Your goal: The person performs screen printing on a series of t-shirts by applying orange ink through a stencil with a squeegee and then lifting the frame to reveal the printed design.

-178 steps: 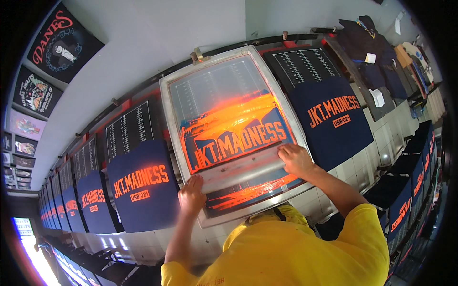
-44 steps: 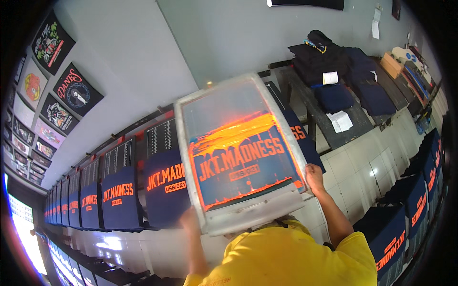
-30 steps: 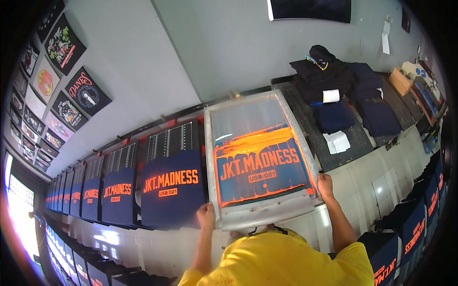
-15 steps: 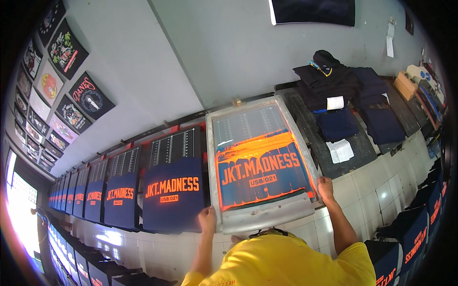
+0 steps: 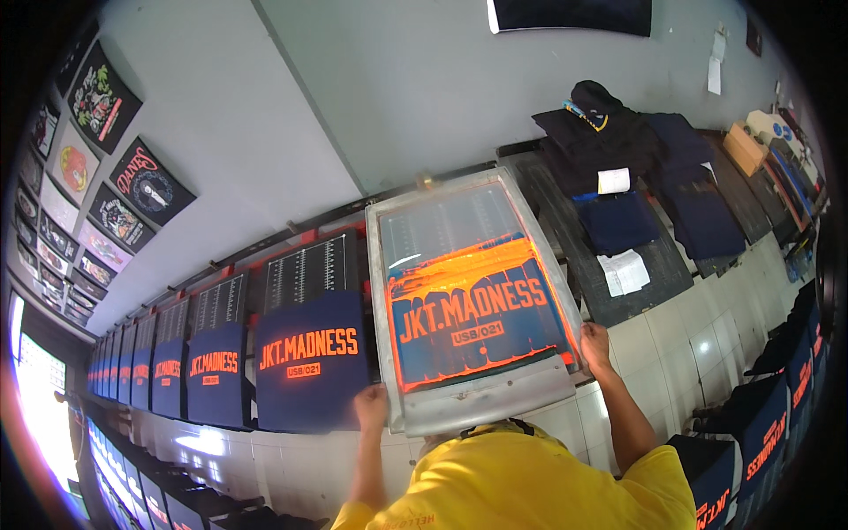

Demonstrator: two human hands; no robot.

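Observation:
A screen-printing frame (image 5: 377,274) with a grey metal border lies before me over a navy cloth piece on a board. Bright orange ink (image 5: 473,265) is smeared across its mesh, and orange block lettering shows beneath. Along the frame's near end sits a broad silver metal bar (image 5: 481,399). My left hand (image 5: 371,407) is closed at the near left corner of the frame. Higher up on the right side, my right hand (image 5: 595,346) grips the frame's edge with its fingers curled. Whether the frame touches the cloth all round, I cannot tell.
Left of the frame runs a row of boards with printed navy cloth pieces (image 5: 309,380). To the right, a dark board holds folded dark garments (image 5: 621,228) and paper slips (image 5: 624,273). More printed pieces (image 5: 764,442) stand in a row behind me at right.
The whole view has shifted slightly, so everything sits a little further left. Both hands remain on the frame. The darker and lighter patches seen through the mesh have changed shape around the lettering.

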